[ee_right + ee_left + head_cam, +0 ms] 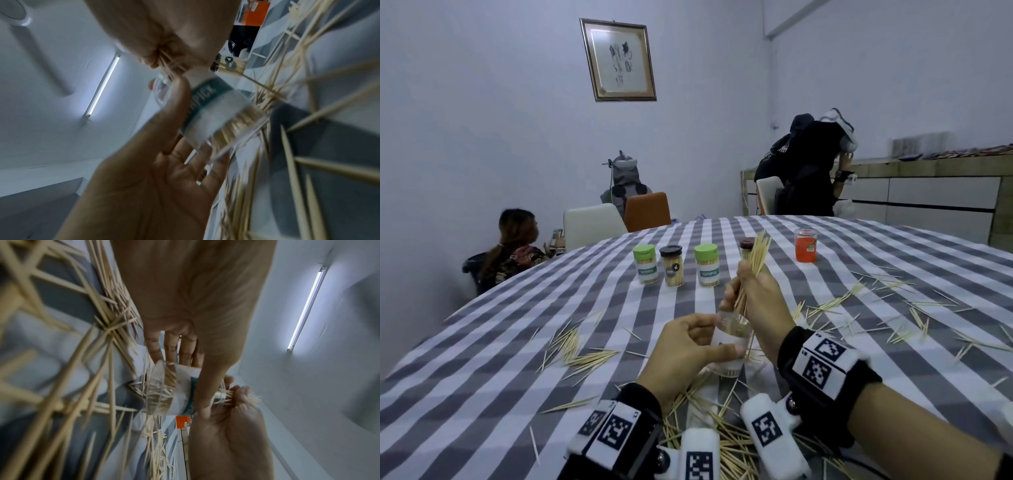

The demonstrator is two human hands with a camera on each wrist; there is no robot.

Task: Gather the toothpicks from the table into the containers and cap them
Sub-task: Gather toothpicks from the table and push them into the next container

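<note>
My left hand (717, 334) grips a clear, uncapped toothpick container (732, 342) with a white and teal label, holding it on the table near me. My right hand (743, 284) pinches a bundle of toothpicks (755, 257) directly above it. The bundle's lower ends reach the container's mouth. In the left wrist view the container (164, 391) holds some toothpicks. In the right wrist view the bundle (170, 65) sits at the container (209, 110) opening. Loose toothpicks (582, 356) lie scattered on the checked tablecloth (517, 377), with a thick heap (722, 438) under my wrists.
Several capped containers stand in a row farther back: two with green lids (644, 263) (707, 265), a dark-lidded one (671, 265), and an orange jar (805, 250). More toothpicks (914, 318) lie to the right. One person sits at back left (517, 246); another bends at a counter (808, 164).
</note>
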